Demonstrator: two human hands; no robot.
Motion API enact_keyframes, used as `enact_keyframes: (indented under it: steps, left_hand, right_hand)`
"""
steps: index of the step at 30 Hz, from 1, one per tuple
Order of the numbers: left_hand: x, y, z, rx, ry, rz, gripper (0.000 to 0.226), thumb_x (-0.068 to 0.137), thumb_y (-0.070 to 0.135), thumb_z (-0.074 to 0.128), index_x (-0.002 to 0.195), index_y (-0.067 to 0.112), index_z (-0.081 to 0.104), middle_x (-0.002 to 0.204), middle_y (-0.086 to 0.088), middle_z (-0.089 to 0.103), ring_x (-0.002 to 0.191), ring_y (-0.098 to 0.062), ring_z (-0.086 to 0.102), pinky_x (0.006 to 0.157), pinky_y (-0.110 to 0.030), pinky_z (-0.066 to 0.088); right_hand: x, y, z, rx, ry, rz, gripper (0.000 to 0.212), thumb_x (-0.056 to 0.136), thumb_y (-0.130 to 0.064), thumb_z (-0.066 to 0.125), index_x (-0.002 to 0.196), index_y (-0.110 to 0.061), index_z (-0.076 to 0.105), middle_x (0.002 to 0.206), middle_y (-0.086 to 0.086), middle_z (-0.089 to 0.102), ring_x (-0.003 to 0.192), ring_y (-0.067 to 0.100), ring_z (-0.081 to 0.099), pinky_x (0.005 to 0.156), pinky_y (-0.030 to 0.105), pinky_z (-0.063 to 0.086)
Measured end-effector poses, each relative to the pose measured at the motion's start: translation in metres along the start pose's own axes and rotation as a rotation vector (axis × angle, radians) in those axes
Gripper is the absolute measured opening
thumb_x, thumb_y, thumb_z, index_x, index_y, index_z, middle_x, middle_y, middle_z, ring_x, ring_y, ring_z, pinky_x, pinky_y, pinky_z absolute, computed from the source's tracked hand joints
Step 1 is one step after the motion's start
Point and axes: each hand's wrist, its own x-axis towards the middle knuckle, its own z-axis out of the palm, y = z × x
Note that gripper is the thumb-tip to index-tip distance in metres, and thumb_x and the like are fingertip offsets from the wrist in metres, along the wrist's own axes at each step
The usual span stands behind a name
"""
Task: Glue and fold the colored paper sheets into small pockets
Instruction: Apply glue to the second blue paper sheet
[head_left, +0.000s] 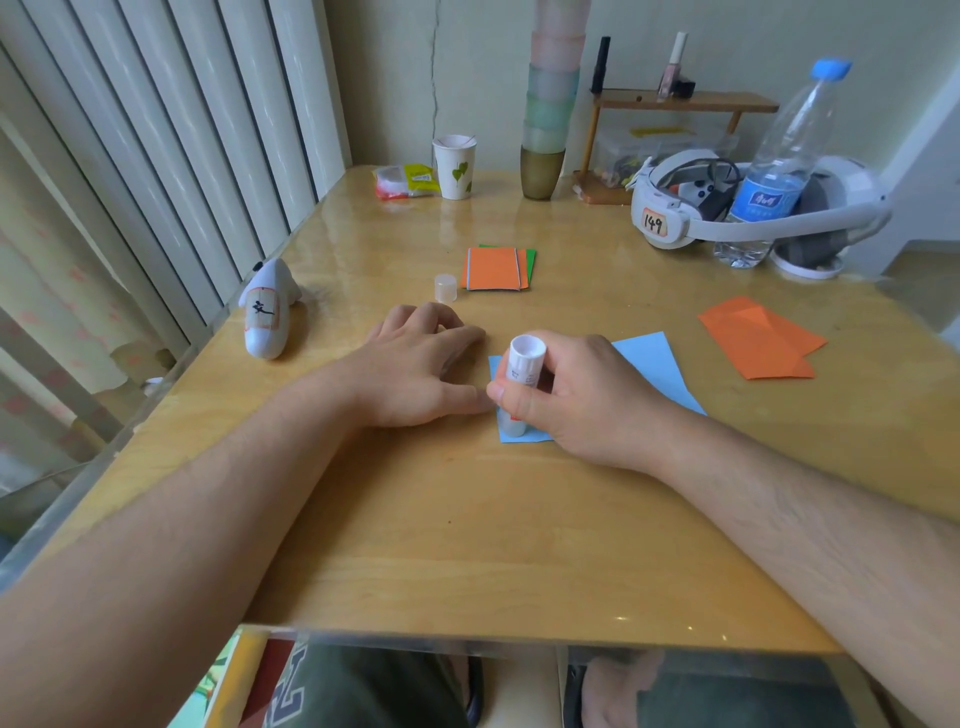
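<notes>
- So progress-wise: looks like a couple of pockets are already done. There's a folded orange one sitting on a green one (531, 260) in a small stack (496, 268) past the hands, mid-table.
- Another orange sheet (759, 338) lies off to the right, creased and folded but I'd guess not finished; can't see any glue on it either way.
- Current piece is the blue sheet (655, 364), flat on the table (467, 519) right under the hands. It reads as the gluing step, folding still to come.
- Right hand (576, 400) is wrapped around the glue stick (521, 382), fingers curled on the barrel, tip down on the near left part of the blue paper. Whether glue is actually going on, can't tell.
- Left hand (421, 364) lies palm down just left of the sheet, fingers relaxed, holding nothing; its thumb seems to reach the paper's edge by the stick.
- Glue cap (445, 288) is off, standing just beside the finished stack.
</notes>
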Motion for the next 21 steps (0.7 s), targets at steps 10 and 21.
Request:
enact_keyframes:
  steps: [10, 21]
  left_hand:
    - [0.0014, -0.0006, 0.0014, 0.023, -0.001, -0.006, 0.099, 0.065, 0.087, 0.043, 0.155, 0.048, 0.031, 0.149, 0.010, 0.029, 0.143, -0.023, 0.018, 0.118, -0.042, 0.020]
    - [0.0007, 0.0009, -0.0010, -0.025, -0.008, -0.012, 0.083, 0.077, 0.076, 0.042, 0.154, 0.047, 0.035, 0.152, 0.009, 0.030, 0.144, -0.021, 0.016, 0.118, -0.040, 0.017]
  right_hand:
    - [0.0015, 0.0049, -0.0032, 0.303, 0.126, 0.120, 0.047, 0.085, -0.048, 0.061, 0.091, -0.001, 0.062, 0.068, 0.003, 0.050, 0.063, 0.013, 0.043, 0.063, 0.037, 0.038]
    - [-0.0003, 0.0054, 0.0048, 0.202, 0.093, 0.028, 0.031, 0.087, -0.054, 0.062, 0.082, -0.024, 0.062, 0.072, -0.005, 0.068, 0.069, 0.016, 0.059, 0.068, 0.037, 0.048]
